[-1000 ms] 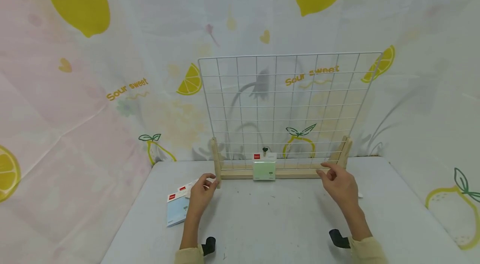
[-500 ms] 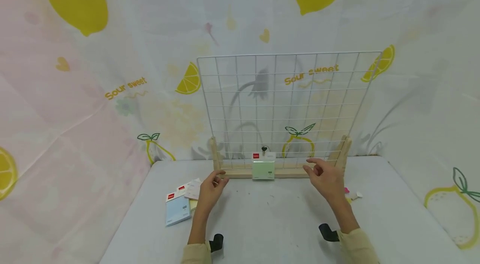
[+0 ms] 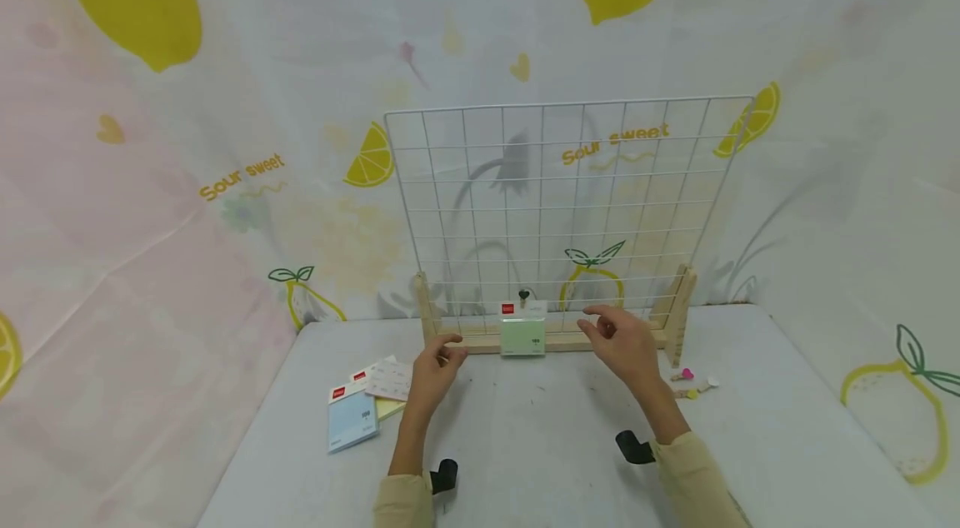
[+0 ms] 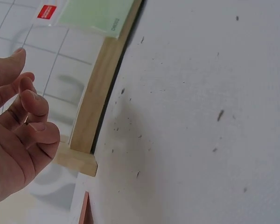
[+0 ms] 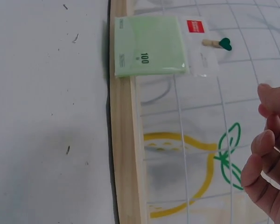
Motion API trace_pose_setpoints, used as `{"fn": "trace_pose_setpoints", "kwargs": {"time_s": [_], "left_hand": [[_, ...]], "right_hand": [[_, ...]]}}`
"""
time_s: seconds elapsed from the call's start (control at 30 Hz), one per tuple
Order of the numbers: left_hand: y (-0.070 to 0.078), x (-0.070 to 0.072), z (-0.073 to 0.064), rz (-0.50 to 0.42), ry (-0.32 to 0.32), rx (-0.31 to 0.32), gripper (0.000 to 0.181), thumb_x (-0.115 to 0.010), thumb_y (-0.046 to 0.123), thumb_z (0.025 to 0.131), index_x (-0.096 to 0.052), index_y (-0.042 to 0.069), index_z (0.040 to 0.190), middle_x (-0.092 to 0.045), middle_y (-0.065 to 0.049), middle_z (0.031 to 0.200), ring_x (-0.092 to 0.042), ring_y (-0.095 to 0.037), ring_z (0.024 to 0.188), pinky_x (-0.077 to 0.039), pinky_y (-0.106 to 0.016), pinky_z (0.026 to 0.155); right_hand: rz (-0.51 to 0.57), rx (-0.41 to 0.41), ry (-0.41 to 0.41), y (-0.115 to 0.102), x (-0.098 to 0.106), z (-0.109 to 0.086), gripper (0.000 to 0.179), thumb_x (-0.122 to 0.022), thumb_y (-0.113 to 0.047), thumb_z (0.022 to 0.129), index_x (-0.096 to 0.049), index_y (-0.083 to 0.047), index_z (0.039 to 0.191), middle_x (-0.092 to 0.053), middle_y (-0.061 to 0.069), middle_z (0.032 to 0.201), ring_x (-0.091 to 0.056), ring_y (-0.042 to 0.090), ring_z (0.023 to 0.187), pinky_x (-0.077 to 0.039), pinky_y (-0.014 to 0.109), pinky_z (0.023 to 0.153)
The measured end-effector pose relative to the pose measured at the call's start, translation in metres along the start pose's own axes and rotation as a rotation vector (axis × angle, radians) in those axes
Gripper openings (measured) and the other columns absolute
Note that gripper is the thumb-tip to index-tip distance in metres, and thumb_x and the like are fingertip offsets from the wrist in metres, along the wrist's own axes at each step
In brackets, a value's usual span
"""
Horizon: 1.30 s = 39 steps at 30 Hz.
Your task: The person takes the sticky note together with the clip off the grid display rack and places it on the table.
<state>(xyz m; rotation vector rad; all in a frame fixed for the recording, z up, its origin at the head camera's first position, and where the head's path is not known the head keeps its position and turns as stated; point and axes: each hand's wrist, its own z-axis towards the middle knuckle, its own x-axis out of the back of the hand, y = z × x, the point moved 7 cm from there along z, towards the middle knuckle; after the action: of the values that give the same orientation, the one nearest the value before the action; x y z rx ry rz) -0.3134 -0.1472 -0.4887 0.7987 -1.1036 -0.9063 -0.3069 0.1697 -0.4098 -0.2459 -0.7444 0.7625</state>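
A green sticky note pack (image 3: 522, 336) in a clear sleeve hangs low on the white wire grid (image 3: 570, 104). Pinning its top is a small wooden clip with a dark green heart (image 5: 224, 44). My left hand (image 3: 433, 374) hovers left of the pack, before the wooden base bar (image 3: 480, 343), fingers loosely curled around nothing. On the other side, my right hand (image 3: 626, 345) is raised in front of the grid, likewise holding nothing, thumb and fingers apart. Both wrist views show a gap between each hand and the pack.
At left on the white table lie a blue pack (image 3: 353, 420), a yellow pack (image 3: 390, 408) and a pale patterned pack (image 3: 389, 379), overlapping. Small clips lie at right: pink (image 3: 687, 374), yellow (image 3: 692, 395) and white (image 3: 711, 383). A wooden post (image 3: 678, 316) supports the grid's right side.
My left hand has moved right and my right hand left, both closer to the green pack. The clips at right and more of the packs at left have come into sight.
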Motion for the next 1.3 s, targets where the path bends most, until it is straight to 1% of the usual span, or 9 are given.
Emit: {"fn": "trace_pose_setpoints", "kwargs": {"time_s": [0.1, 0.2, 0.37, 0.57, 0.73, 0.83, 1.03, 1.13, 1.3], "left_hand": [[-0.002, -0.005, 0.001, 0.007, -0.009, 0.006, 0.023, -0.072, 0.02, 0.092, -0.069, 0.011, 0.113, -0.059, -0.001, 0.078, -0.051, -0.013, 0.065, -0.043, -0.025, 0.054], [0.0, -0.009, 0.003, 0.019, -0.017, -0.008, 0.023, -0.072, 0.019, 0.092, -0.069, 0.01, 0.113, -0.059, -0.001, 0.077, -0.051, -0.013, 0.064, -0.042, -0.025, 0.053], [0.008, -0.012, 0.009, 0.039, -0.023, -0.065, 0.024, -0.071, 0.02, 0.093, -0.069, 0.008, 0.113, -0.058, -0.001, 0.076, -0.05, -0.012, 0.066, -0.042, -0.025, 0.055], [0.011, -0.016, 0.013, 0.005, -0.028, -0.08, 0.023, -0.072, 0.018, 0.092, -0.069, 0.008, 0.112, -0.058, -0.001, 0.075, -0.05, -0.012, 0.064, -0.041, -0.025, 0.055], [0.01, -0.023, 0.018, -0.013, -0.029, -0.122, 0.024, -0.072, 0.016, 0.092, -0.069, 0.002, 0.11, -0.058, -0.003, 0.072, -0.049, -0.01, 0.061, -0.042, -0.025, 0.055], [0.01, -0.028, 0.021, -0.003, -0.036, -0.116, 0.027, -0.072, 0.018, 0.092, -0.069, 0.001, 0.112, -0.059, -0.002, 0.074, -0.05, -0.011, 0.063, -0.042, -0.025, 0.056], [0.005, -0.039, 0.019, -0.009, -0.068, -0.029, 0.028, -0.07, 0.022, 0.094, -0.068, 0.003, 0.114, -0.058, -0.002, 0.078, -0.051, -0.013, 0.066, -0.043, -0.026, 0.055], [0.005, -0.045, 0.018, -0.033, -0.087, -0.028, 0.028, -0.07, 0.02, 0.094, -0.067, 0.002, 0.115, -0.059, -0.003, 0.079, -0.052, -0.014, 0.069, -0.043, -0.026, 0.058], [0.007, -0.053, 0.018, -0.063, -0.11, -0.045, 0.029, -0.069, 0.017, 0.094, -0.065, 0.0, 0.117, -0.06, -0.004, 0.078, -0.052, -0.013, 0.068, -0.043, -0.026, 0.059]], "right_hand": [[0.009, 0.013, -0.008, -0.003, -0.006, 0.003, 0.022, -0.085, -0.011, 0.077, -0.075, -0.007, 0.096, -0.048, -0.006, 0.064, -0.041, 0.01, 0.056, -0.034, 0.027, 0.048], [0.02, 0.01, -0.024, -0.006, -0.011, 0.006, 0.023, -0.085, -0.012, 0.077, -0.075, -0.007, 0.097, -0.048, -0.006, 0.063, -0.042, 0.01, 0.056, -0.035, 0.027, 0.049], [0.036, -0.025, -0.074, -0.007, -0.022, 0.012, 0.024, -0.084, -0.015, 0.079, -0.076, -0.008, 0.099, -0.047, -0.008, 0.063, -0.042, 0.011, 0.056, -0.034, 0.028, 0.049], [0.055, -0.032, -0.109, -0.012, -0.03, 0.019, 0.023, -0.083, -0.017, 0.081, -0.075, -0.007, 0.1, -0.046, -0.007, 0.063, -0.042, 0.011, 0.056, -0.033, 0.028, 0.049], [0.066, -0.065, -0.133, -0.013, -0.037, 0.023, 0.022, -0.082, -0.017, 0.082, -0.075, -0.008, 0.1, -0.046, -0.007, 0.063, -0.041, 0.012, 0.057, -0.031, 0.028, 0.049], [0.076, -0.075, -0.149, -0.014, -0.042, 0.025, 0.021, -0.081, -0.018, 0.083, -0.075, -0.008, 0.101, -0.047, -0.006, 0.064, -0.043, 0.013, 0.058, -0.032, 0.028, 0.049], [0.082, -0.103, -0.192, -0.013, -0.053, 0.025, 0.02, -0.08, -0.021, 0.084, -0.075, -0.012, 0.102, -0.049, -0.006, 0.067, -0.046, 0.013, 0.06, -0.035, 0.029, 0.05], [0.08, -0.091, -0.199, -0.014, -0.057, 0.025, 0.023, -0.081, -0.021, 0.084, -0.075, -0.012, 0.104, -0.05, -0.007, 0.067, -0.048, 0.013, 0.061, -0.037, 0.028, 0.051], [0.097, -0.029, -0.186, -0.021, -0.06, 0.03, 0.028, -0.081, -0.02, 0.084, -0.074, -0.009, 0.108, -0.052, -0.006, 0.068, -0.049, 0.013, 0.059, -0.038, 0.028, 0.05]]}}
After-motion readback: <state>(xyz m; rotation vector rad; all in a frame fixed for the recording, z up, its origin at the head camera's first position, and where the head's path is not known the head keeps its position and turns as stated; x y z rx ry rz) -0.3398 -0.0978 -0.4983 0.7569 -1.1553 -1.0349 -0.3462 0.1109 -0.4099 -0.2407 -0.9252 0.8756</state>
